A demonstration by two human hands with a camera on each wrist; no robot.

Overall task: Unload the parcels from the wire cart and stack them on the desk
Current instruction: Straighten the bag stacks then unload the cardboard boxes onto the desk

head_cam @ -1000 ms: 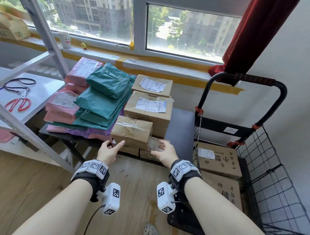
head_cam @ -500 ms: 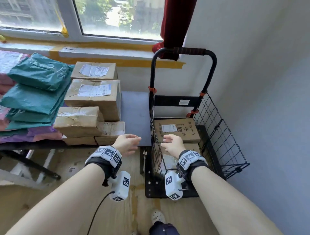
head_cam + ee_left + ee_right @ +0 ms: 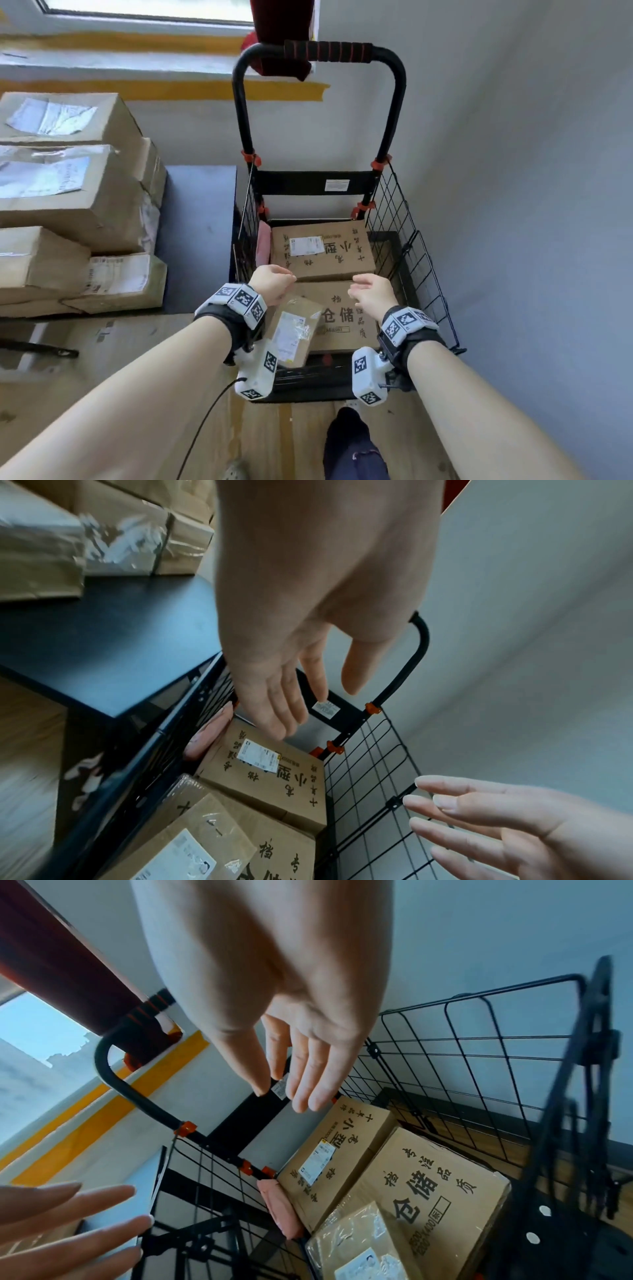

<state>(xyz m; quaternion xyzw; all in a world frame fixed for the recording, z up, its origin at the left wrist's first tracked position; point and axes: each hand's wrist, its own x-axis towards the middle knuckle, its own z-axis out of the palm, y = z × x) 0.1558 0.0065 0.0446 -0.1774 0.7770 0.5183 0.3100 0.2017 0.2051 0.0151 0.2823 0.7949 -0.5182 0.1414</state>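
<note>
The wire cart (image 3: pixel 407 219) holds three cardboard parcels: a far box (image 3: pixel 322 250) against its handle end, a large printed box (image 3: pixel 339 318) nearer the person, and a small taped parcel (image 3: pixel 294 329) lying tilted on the large box's left part. The wrist views add a pink soft package (image 3: pixel 279 1207) wedged between the far box and the cart's left wire wall, barely visible from the head. Left of the cart, stacked boxes (image 3: pixel 68 198) sit on the desk (image 3: pixel 198 219). The left hand (image 3: pixel 272 282) and right hand (image 3: pixel 371 296) hover over the cart, fingers extended and relaxed, holding nothing, touching no parcel.
</note>
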